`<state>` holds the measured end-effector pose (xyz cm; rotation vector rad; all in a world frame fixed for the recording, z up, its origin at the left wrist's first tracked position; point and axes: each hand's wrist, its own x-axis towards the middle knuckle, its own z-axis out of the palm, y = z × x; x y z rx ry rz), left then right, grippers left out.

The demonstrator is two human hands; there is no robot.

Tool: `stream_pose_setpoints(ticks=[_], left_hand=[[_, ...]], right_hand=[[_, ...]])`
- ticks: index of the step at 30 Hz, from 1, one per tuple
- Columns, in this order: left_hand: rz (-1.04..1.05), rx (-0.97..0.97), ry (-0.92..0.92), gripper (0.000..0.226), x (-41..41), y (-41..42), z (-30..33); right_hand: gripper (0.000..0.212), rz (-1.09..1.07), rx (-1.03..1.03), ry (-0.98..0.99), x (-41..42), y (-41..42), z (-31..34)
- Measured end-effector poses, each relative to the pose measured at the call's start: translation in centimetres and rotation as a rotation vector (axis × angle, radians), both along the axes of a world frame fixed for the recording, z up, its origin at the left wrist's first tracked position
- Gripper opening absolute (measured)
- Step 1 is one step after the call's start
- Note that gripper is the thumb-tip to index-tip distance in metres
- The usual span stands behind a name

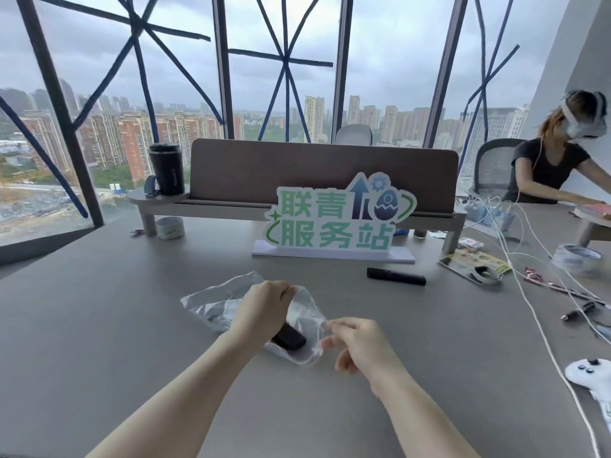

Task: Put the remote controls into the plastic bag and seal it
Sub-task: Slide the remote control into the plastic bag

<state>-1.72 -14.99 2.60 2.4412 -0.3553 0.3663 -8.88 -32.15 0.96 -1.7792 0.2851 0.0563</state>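
while left hand [264, 309] grips bag [211, 304], remote [290, 337] beneath.

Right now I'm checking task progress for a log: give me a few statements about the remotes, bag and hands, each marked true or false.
1. A black remote lies partly inside the bag. True.
2. The second remote is already in the bag. False: it lies on the table, in front of the sign.
3. The left hand holds the bag's upper edge. True.
4. The right hand holds the second remote. False: it is at the bag's right edge, fingers loosely curled.
5. The bag is sealed. False: its mouth is open.
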Motion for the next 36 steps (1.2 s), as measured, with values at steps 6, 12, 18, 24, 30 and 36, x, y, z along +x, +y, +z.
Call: stream_pose_setpoints(ticks=[6, 12, 18, 24, 30, 36], left_hand=[[-0.013, -0.063, -0.035, 0.030, 2.5, -1.1, 0.1], [-0.010, -0.091, -0.077, 0.029, 5.7, -2.5, 0.6], [-0.002, -0.102, -0.074, 0.034, 6.9, -2.7, 0.0], [0.013, -0.092, -0.068, 0.038, 6.6, -3.6, 0.4], [0.027, -0.051, -0.012, 0.042, 4.4, -2.8, 0.3], [0.003, -0.001, 0.004, 0.034, 1.6, -2.7, 0.4]], right_hand=[[0.041, -0.289, -0.520, -0.042, 7.5, -12.3, -1.2], [0.056, 0.014, -1.057, 0.136, 17.3, -18.0, -4.3], [0.053, 0.011, -1.205, 0.202, 20.3, -19.2, -6.2], [0.039, -0.099, -0.909, 0.111, 15.2, -17.1, -4.2], [0.029, 0.299, -0.393, 0.031, 3.9, -12.0, 3.3], [0.032, 0.351, -0.609, 0.014, 2.9, -2.4, 3.2]])
